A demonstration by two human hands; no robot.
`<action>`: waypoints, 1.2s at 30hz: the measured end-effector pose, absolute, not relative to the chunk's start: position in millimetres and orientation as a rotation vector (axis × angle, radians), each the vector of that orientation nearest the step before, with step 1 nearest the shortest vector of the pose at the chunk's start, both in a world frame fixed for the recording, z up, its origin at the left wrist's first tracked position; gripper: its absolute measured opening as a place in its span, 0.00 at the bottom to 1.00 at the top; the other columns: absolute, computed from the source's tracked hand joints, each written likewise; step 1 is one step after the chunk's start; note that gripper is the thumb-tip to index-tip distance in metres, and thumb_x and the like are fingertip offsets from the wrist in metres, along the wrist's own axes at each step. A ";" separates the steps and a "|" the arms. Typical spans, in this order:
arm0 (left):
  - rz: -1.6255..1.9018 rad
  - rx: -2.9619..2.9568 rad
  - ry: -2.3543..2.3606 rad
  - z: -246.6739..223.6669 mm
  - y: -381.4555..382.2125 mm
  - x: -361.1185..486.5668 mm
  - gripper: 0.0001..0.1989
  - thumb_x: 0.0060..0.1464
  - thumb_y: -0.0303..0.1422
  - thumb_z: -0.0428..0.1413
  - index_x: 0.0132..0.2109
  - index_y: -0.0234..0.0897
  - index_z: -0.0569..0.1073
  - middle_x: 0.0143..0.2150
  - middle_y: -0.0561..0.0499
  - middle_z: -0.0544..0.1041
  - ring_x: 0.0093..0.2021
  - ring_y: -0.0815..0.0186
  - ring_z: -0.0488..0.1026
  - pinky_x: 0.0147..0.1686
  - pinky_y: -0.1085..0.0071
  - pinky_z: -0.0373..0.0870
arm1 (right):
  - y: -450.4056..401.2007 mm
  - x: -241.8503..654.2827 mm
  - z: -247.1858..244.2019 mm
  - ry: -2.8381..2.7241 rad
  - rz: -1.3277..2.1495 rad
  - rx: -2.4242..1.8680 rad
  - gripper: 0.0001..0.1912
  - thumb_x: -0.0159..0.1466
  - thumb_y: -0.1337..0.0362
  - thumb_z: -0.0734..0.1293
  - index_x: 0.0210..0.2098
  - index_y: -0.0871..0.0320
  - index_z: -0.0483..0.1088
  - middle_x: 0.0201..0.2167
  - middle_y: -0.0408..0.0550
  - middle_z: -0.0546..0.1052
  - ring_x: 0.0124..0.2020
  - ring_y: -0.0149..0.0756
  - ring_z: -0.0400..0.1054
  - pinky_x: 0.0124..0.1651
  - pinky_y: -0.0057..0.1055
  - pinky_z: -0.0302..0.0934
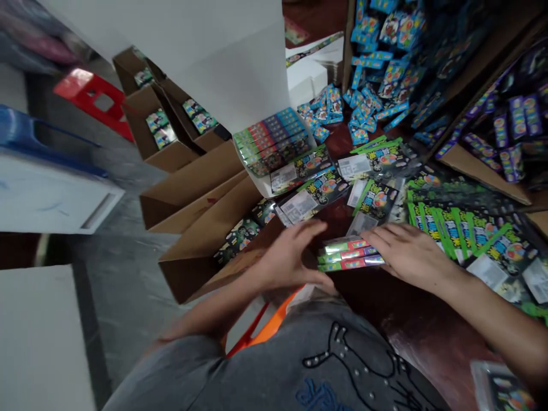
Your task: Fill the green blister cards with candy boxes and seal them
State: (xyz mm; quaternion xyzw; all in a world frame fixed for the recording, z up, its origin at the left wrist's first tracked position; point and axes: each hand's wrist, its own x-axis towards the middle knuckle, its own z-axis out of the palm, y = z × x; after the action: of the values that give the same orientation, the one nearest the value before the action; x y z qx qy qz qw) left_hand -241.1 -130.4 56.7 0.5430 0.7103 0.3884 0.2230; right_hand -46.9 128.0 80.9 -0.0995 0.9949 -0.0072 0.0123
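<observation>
The left hand (289, 257) is spread in a wide C beside the near end of the stack of striped candy packs (351, 264); the right hand (405, 251) has its fingers curled over the other end (its thumb is hidden). Even pressure from both palms should keep the layers flush. Beyond the left fingertips lie black printed pouches (323, 188); outside the right hand, a fan of green-edged pouches (454, 225).
</observation>
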 end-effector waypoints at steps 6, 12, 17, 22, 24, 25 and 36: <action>0.712 1.687 2.578 48.9 -82.6 -356.0 0.42 0.69 0.56 0.57 0.73 0.26 0.65 0.73 0.27 0.68 0.74 0.43 0.67 0.73 0.50 0.65 | 134.5 -60.2 77.2 3.066 -0.006 -0.313 0.22 0.67 0.67 0.73 0.60 0.56 0.73 0.49 0.51 0.82 0.50 0.50 0.74 0.51 0.43 0.64; 0.198 1.527 2.709 57.9 -34.3 -397.1 0.28 0.75 0.47 0.52 0.70 0.30 0.67 0.54 0.37 0.83 0.53 0.51 0.82 0.54 0.59 0.74 | 128.8 -74.5 79.3 3.058 -0.054 -0.339 0.26 0.67 0.69 0.71 0.64 0.54 0.71 0.53 0.50 0.82 0.54 0.51 0.73 0.57 0.46 0.60; 0.157 1.449 2.787 84.9 -32.4 -420.1 0.24 0.80 0.46 0.43 0.64 0.32 0.72 0.56 0.40 0.81 0.52 0.58 0.77 0.54 0.63 0.69 | 129.8 -87.9 78.3 3.060 -0.068 -0.363 0.29 0.67 0.70 0.70 0.67 0.53 0.70 0.53 0.50 0.82 0.54 0.51 0.72 0.61 0.47 0.58; 0.117 1.581 2.787 79.8 -48.2 -433.3 0.27 0.80 0.47 0.39 0.64 0.32 0.72 0.56 0.39 0.79 0.55 0.56 0.74 0.57 0.60 0.68 | 129.9 -91.6 77.4 3.056 -0.090 -0.383 0.32 0.66 0.71 0.71 0.68 0.53 0.69 0.54 0.50 0.82 0.55 0.50 0.72 0.60 0.45 0.57; 0.115 1.711 2.807 72.8 -57.4 -431.4 0.27 0.80 0.46 0.38 0.66 0.33 0.71 0.56 0.39 0.78 0.56 0.54 0.74 0.56 0.59 0.68 | 130.2 -90.9 76.6 3.055 -0.100 -0.375 0.31 0.66 0.70 0.72 0.68 0.54 0.70 0.55 0.51 0.82 0.55 0.50 0.72 0.60 0.45 0.57; 0.104 1.771 2.815 69.5 -62.0 -430.6 0.28 0.80 0.45 0.37 0.67 0.34 0.70 0.56 0.38 0.78 0.57 0.53 0.74 0.55 0.58 0.69 | 130.3 -90.5 76.1 3.055 -0.102 -0.369 0.30 0.67 0.70 0.71 0.68 0.54 0.70 0.55 0.51 0.82 0.55 0.50 0.72 0.60 0.45 0.57; 0.262 1.820 2.897 46.7 -69.8 -388.4 0.27 0.76 0.51 0.48 0.67 0.35 0.73 0.67 0.35 0.73 0.67 0.47 0.66 0.65 0.45 0.65 | 127.5 -99.2 77.0 3.022 -0.086 -0.321 0.31 0.69 0.71 0.69 0.70 0.52 0.68 0.55 0.50 0.81 0.56 0.52 0.71 0.60 0.46 0.56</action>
State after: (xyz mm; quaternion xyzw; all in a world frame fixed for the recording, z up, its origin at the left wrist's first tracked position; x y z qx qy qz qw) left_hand -388.4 -69.8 46.7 0.5248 0.8355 0.0755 -0.1442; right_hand -99.2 127.5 77.0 -0.1055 0.9927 -0.0282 0.0507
